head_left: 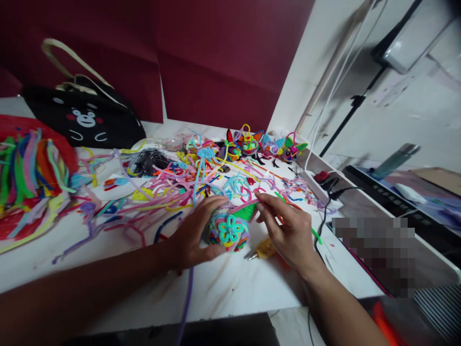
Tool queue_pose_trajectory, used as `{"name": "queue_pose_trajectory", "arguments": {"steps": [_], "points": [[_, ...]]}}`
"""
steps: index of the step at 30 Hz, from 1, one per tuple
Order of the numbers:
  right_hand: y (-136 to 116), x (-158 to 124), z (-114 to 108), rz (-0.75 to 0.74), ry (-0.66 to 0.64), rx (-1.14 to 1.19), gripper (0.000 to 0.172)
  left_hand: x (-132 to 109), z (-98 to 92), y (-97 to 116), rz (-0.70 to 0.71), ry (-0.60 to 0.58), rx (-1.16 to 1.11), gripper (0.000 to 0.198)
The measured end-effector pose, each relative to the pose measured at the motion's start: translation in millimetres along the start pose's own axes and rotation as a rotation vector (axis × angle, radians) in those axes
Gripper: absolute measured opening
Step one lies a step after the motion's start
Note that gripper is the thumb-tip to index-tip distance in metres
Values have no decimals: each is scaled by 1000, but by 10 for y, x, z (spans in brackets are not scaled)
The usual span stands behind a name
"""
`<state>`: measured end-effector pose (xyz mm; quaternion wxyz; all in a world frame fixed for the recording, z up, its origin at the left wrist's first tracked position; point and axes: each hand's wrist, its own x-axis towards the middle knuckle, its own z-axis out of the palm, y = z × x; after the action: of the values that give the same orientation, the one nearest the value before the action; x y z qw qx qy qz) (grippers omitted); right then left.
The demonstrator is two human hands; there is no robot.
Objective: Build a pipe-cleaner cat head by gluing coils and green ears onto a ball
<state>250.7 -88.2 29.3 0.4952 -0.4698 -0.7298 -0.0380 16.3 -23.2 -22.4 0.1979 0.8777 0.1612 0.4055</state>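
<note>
Near the table's front, my left hand (196,235) grips the left side of a round, multicoloured pipe-cleaner piece (230,229) that bears a turquoise flower and a green part at its upper right. A pink pipe cleaner (242,206) runs across its top, and the fingertips of my right hand (283,223) pinch its right end. Partly hidden behind my right hand, a yellow glue gun (264,249) lies with its metal tip pointing left.
Loose pipe cleaners (173,180) cover the middle of the table (223,298). Finished colourful figures (248,144) stand at the back. A black bag (86,120) and a red bag of strips (66,154) are left; cables and a pixelated device (374,254) are right.
</note>
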Motion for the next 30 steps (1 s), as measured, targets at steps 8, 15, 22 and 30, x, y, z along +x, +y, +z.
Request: {"name": "queue_pose_trajectory", "arguments": {"steps": [8, 15, 22, 30], "points": [[-6, -2, -16, -18, -6, -46, 24, 139, -208, -70, -56, 63, 4, 38], [4, -6, -5, 3, -9, -9, 22, 190, -344, -92, -86, -329, 38, 103], [59, 10, 40, -7, 23, 29, 20, 118, -178, -175, -44, -342, 135, 110], [91, 36, 62, 37, 11, 64, 21, 87, -50, -254, 41, -189, 209, 90]]}}
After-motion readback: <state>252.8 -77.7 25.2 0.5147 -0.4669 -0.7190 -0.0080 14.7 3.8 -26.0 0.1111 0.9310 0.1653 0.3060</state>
